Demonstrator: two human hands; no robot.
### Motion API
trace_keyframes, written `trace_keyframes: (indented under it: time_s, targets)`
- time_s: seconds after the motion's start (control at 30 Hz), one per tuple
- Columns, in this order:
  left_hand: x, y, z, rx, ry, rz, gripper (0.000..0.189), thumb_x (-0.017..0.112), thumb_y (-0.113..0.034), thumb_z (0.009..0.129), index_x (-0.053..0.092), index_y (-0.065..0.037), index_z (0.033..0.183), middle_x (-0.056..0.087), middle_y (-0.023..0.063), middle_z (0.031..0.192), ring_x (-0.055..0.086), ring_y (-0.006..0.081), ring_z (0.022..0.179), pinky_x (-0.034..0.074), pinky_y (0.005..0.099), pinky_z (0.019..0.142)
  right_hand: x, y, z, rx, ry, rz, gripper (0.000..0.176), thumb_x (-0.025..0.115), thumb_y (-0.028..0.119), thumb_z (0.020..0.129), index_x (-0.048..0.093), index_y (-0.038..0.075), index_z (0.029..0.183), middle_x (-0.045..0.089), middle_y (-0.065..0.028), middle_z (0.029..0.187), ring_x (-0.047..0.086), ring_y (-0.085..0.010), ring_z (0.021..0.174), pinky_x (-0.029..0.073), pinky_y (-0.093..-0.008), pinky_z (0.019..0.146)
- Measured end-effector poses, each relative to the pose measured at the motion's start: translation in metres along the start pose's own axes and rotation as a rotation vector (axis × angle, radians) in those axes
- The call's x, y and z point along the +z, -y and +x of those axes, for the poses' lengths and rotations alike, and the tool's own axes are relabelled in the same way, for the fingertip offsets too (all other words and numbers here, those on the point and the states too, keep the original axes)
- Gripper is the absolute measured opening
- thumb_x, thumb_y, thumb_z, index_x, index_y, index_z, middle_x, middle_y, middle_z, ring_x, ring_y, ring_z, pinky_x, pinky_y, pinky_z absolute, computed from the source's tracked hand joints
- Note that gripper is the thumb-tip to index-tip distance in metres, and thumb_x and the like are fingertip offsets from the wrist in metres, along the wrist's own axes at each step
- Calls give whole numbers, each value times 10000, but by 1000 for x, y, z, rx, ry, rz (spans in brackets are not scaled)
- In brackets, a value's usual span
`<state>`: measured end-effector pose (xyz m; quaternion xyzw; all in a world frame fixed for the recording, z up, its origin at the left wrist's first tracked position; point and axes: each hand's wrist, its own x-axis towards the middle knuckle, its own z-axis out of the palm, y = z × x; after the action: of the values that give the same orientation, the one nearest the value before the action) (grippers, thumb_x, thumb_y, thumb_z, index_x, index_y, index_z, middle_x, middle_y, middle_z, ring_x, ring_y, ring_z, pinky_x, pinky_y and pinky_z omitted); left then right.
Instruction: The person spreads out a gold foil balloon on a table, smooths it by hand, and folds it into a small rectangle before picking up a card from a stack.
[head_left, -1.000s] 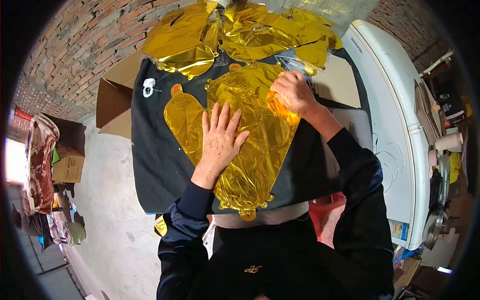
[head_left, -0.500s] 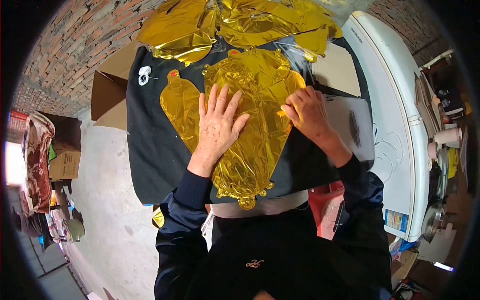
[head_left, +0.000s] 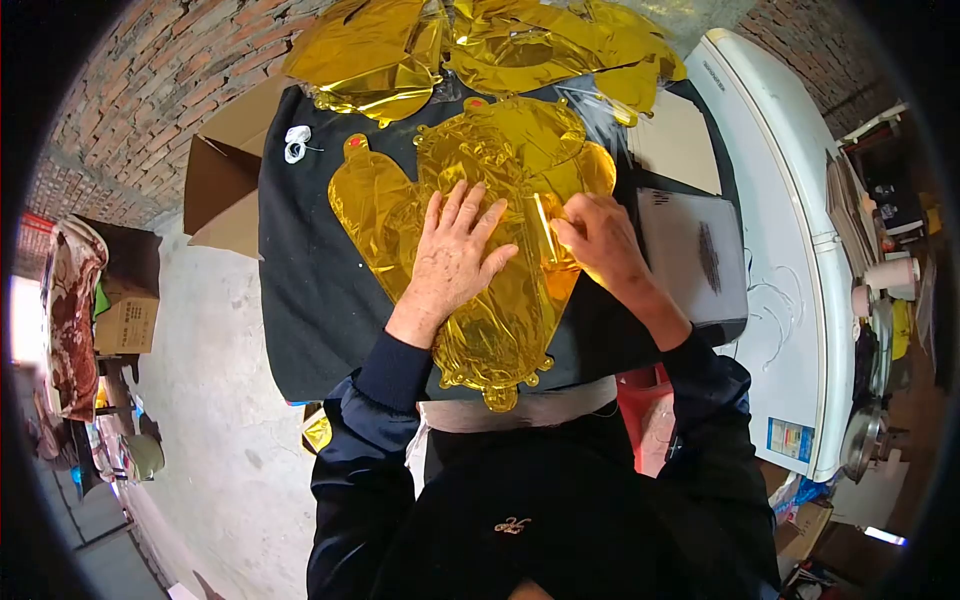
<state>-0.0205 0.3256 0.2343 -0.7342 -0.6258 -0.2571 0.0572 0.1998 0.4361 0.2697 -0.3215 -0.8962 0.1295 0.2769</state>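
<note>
A flat gold foil balloon (head_left: 500,320) lies on the black cloth in front of me, with small tabs along its rim. My left hand (head_left: 452,250) rests flat on its middle, fingers spread. At the right side, my right hand (head_left: 600,240) pinches the balloon's edge and folds a strip of foil inward. The pinched fingertips are partly hidden by the hand. Out to the left, a rounded lobe (head_left: 365,195) of gold foil with a red dot on its tab slants under my left wrist.
More gold foil balloons (head_left: 560,45) are piled at the far edge. A bundle of white string (head_left: 296,145) lies on the black cloth (head_left: 300,290). A clear plastic sheet (head_left: 690,250) is at the right, beside a white fridge (head_left: 780,220). An open cardboard box (head_left: 222,190) stands left.
My right hand has moved a little left and down, drawing the right edge of the foil inward into a fold. My left hand stays flat on the balloon.
</note>
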Motion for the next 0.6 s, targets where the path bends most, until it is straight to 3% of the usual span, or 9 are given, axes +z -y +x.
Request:
trace_keyframes:
  time_s: [0.1, 0.23, 0.27, 0.37, 0.4, 0.47, 0.6]
  targets:
    - [2, 1, -1, 0, 1, 3, 599, 615, -492, 977, 578, -105, 1433, 494, 188, 1504, 395, 380, 1451, 262, 568, 1216, -2, 26, 6, 271, 103, 274, 242, 731, 211, 885, 575, 30, 847, 638, -139, 755, 650, -345, 713, 494, -446, 667]
    - [0, 1, 0, 8, -15, 2, 593, 621, -486, 977, 584, -96, 1422, 503, 195, 1502, 419, 396, 1431, 293, 563, 1200, 14, 33, 10, 277, 151, 464, 255, 720, 200, 912, 570, 1, 857, 625, -152, 748, 651, -310, 697, 487, -404, 642]
    - [0, 1, 0, 8, -15, -2, 593, 621, -484, 976, 585, -94, 1421, 502, 195, 1503, 421, 397, 1429, 293, 564, 1199, 18, 33, 10, 163, 93, 420, 240, 720, 184, 922, 581, -4, 868, 617, -140, 750, 637, -268, 681, 488, -392, 640]
    - [4, 3, -1, -7, 9, -7, 617, 602, -512, 975, 574, -104, 1437, 476, 194, 1525, 375, 377, 1470, 243, 571, 1224, 22, 40, 9, 173, 129, 515, 224, 709, 148, 952, 563, -16, 906, 564, -66, 835, 526, -110, 722, 454, -300, 661]
    - [5, 4, -1, -7, 16, 2, 621, 600, -517, 976, 576, -97, 1432, 475, 194, 1526, 372, 377, 1473, 241, 571, 1225, 23, 41, 9, 157, 104, 503, 215, 720, 189, 936, 625, -2, 914, 646, -126, 826, 646, -236, 711, 502, -373, 662]
    - [6, 5, -2, -10, 33, 16, 630, 595, -528, 977, 581, -81, 1420, 473, 195, 1529, 366, 377, 1478, 237, 571, 1227, 26, 42, 7, 180, 130, 549, 199, 712, 187, 944, 645, 0, 944, 648, -138, 835, 653, -258, 733, 508, -376, 680]
    - [1, 4, -1, -22, 42, -22, 561, 630, -310, 945, 539, -61, 1439, 488, 196, 1512, 359, 381, 1482, 228, 564, 1238, 29, 39, 6, 151, 143, 555, 169, 683, 167, 962, 674, -1, 979, 661, -164, 863, 667, -318, 792, 517, -390, 720]
